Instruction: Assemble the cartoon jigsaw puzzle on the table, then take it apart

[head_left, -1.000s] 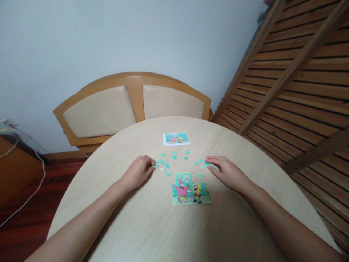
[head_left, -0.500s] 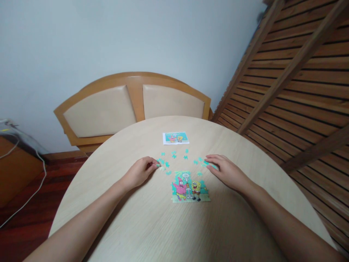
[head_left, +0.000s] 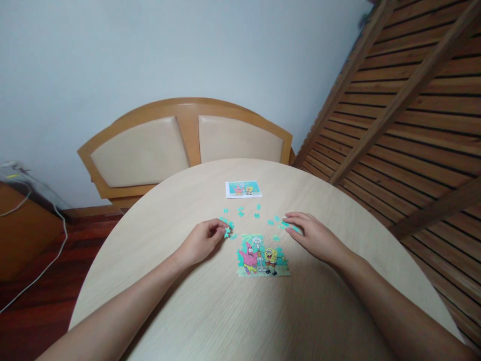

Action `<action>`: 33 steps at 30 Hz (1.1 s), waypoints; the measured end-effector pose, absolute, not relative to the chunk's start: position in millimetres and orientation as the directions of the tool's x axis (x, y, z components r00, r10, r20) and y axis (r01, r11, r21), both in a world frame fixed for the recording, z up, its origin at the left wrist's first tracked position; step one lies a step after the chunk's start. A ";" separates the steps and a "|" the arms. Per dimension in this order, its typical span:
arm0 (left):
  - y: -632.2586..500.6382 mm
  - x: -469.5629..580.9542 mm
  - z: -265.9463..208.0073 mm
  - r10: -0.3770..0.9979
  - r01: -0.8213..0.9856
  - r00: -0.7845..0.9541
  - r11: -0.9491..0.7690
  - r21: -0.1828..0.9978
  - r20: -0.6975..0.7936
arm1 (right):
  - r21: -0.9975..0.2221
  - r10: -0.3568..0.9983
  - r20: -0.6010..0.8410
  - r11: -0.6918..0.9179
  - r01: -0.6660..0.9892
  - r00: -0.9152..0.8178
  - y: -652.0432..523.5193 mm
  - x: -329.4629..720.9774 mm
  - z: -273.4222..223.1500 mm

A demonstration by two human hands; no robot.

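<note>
A partly joined jigsaw puzzle [head_left: 263, 258] with a pink starfish, a squid and a yellow sponge figure lies flat on the round table [head_left: 180, 316]. Just left of its upper edge, my left hand [head_left: 203, 241] pinches a small turquoise puzzle piece [head_left: 227, 232] between thumb and fingers. Other loose pieces [head_left: 230, 224] lie close by its fingertips. To the right, my right hand [head_left: 313, 235] rests with fingers apart over a group of turquoise pieces [head_left: 277, 219], some hidden beneath it. Several more pieces [head_left: 241, 212] are scattered between the hands.
Behind the pieces lies a picture card [head_left: 244, 189] showing the same figures. A padded bench back [head_left: 193, 133] stands against the wall beyond the table. Slatted wood [head_left: 376, 130] rises on the right, and a white cable [head_left: 56, 258] hangs at the left.
My left hand has moved slightly right, toward the puzzle, with the piece now showing at its fingertips. My right hand stays in nearly the same place. The view has shifted a little.
</note>
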State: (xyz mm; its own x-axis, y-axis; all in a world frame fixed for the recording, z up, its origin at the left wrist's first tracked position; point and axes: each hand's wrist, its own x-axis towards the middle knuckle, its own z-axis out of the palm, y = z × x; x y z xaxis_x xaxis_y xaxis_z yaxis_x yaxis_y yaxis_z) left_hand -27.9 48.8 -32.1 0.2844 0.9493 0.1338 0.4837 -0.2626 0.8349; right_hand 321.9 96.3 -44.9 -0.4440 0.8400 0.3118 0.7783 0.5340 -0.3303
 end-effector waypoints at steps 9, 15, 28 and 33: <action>54.0 -46.7 -21.3 0.963 0.884 0.149 -0.232 0.406 0.225 | -0.314 0.846 0.320 0.520 0.794 -0.428 102.1 323.0 -43.6; 59.5 -52.3 -20.1 0.941 0.909 0.201 -0.283 0.307 0.272 | -0.333 0.839 0.345 0.528 0.781 -0.421 102.7 322.2 -40.9; 55.0 -39.2 -23.9 0.876 0.810 0.404 -0.477 0.342 0.264 | -0.325 0.838 0.350 0.527 0.785 -0.418 103.2 323.1 -43.9; 53.4 -40.2 -22.5 0.883 0.796 0.393 -0.467 0.386 0.258 | -0.325 0.841 0.344 0.523 0.788 -0.417 103.2 323.6 -45.2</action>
State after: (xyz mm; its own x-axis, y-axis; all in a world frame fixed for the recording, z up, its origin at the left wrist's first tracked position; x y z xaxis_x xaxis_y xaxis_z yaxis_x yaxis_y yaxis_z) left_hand -40.2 53.4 -22.5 0.3931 0.8826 0.2579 0.7956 -0.4671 0.3859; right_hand 323.6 103.2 -45.2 -0.4167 0.8415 0.3440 0.7877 0.5231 -0.3253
